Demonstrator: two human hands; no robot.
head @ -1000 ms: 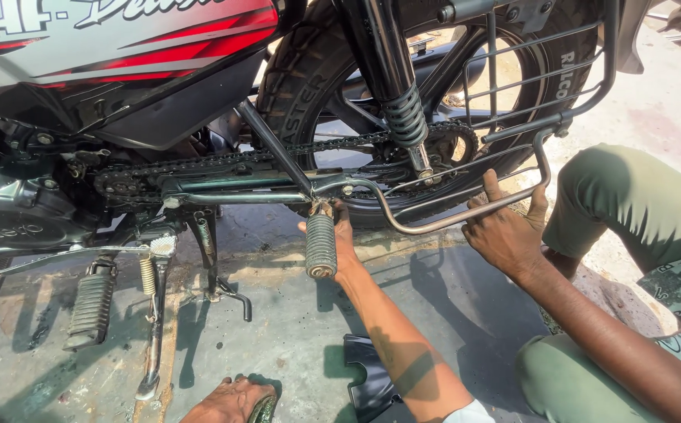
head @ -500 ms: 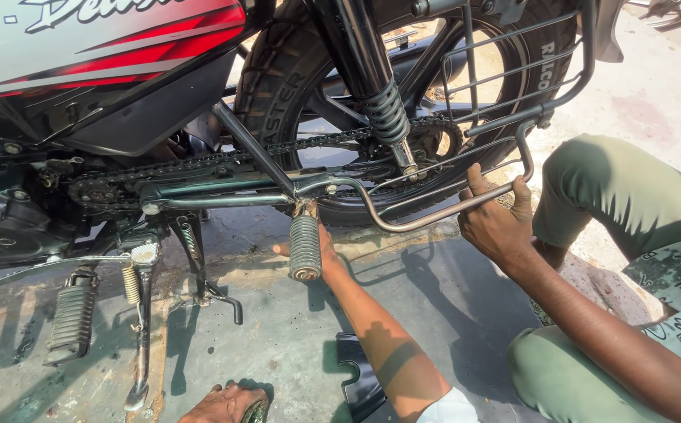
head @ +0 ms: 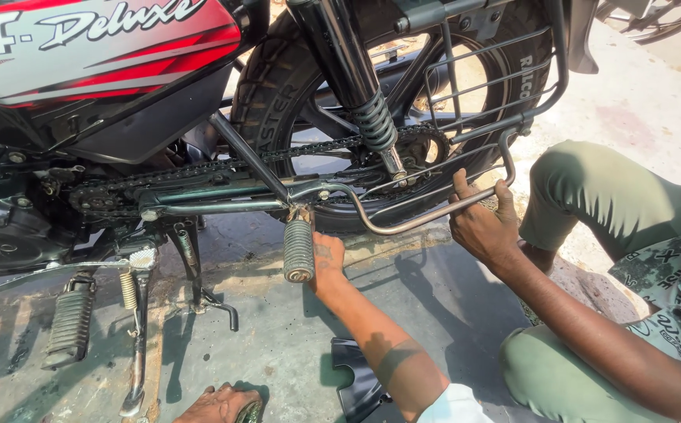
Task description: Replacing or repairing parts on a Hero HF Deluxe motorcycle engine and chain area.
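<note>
You crouch beside the red-and-grey motorcycle (head: 105, 47), your right hand (head: 478, 227) clamped around its curved bare-steel guard rail (head: 403, 225). Your left hand (head: 329, 262) presses just behind the hanging ribbed grey metal footpeg (head: 299, 251), fingers hidden. The work appears to be at the peg's mount; any next move calls for a steady rail.

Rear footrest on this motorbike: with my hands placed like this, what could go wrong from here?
1. The left hand sits right beside the rear footrest, below the exposed drive chain. Fingers could get pinched or greased if something shifts.
2. The right hand grips the guard rail. A hard pull there might rock the bike on its stand.
</note>
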